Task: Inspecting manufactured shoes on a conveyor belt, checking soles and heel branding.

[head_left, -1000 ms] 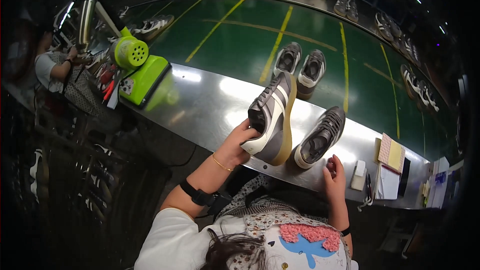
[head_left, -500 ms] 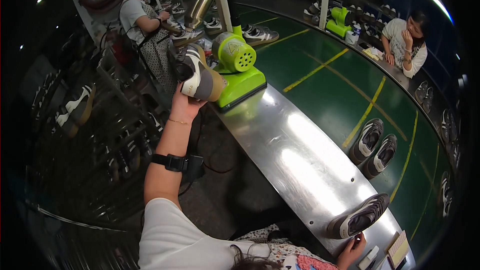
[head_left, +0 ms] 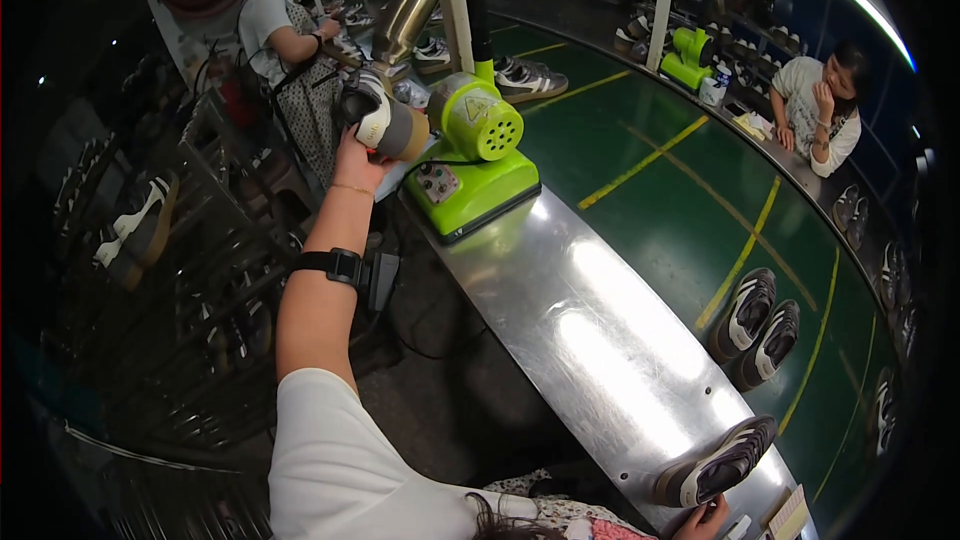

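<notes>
My left hand (head_left: 362,162), arm stretched far out, is closed around a dark grey and white sneaker (head_left: 402,132) with a gum-coloured sole. The sneaker is just below the metal nozzle (head_left: 408,15) of a bright green blower machine (head_left: 476,170), left of its round motor housing. A second sneaker (head_left: 712,470) of the same kind rests on the near end of the metal table (head_left: 560,270). Beside its side edge, at the bottom of the view, is my right hand (head_left: 705,518), partly cut off, with its visible fingers loosely curled and apart.
Right of the table runs a green belt (head_left: 640,210) with yellow lines, bearing a pair of sneakers (head_left: 757,328). A notepad (head_left: 788,515) lies at the table's near end. One co-worker (head_left: 285,50) stands far left, another (head_left: 815,110) sits far right. Shoe racks (head_left: 230,290) line the left.
The sneaker in my left hand has moved left and away from the blower's base, uncovering its control panel. The view has shifted slightly. My right hand stays beside the other sneaker.
</notes>
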A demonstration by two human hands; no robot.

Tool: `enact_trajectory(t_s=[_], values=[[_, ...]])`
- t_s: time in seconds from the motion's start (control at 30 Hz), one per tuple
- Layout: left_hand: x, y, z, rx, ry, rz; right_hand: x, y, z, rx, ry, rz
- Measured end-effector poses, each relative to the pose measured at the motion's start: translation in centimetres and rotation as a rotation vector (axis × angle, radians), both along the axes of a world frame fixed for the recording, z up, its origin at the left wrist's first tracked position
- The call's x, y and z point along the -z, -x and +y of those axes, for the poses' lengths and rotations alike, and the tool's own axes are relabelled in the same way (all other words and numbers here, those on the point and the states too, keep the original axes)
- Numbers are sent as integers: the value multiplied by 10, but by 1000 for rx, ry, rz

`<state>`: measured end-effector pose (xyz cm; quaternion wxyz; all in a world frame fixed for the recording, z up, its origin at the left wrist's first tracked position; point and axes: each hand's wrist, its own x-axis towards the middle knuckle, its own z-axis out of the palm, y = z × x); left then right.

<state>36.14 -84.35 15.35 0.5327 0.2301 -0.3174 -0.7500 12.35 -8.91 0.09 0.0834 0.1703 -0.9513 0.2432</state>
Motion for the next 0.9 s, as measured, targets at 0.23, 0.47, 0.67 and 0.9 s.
enact_trajectory(t_s=[0.23,0.47,0.67,0.9], values=[[-16,4,10,-6,-58,46,19,9,9,41,11,-94],[26,0,149,169,-33,62,24,10,0,148,647,-386],[99,37,288,799,-137,189,-6,20,-58,157,790,-526],[141,120,412,1313,-470,296,-23,5,-47,236,1504,-945]])
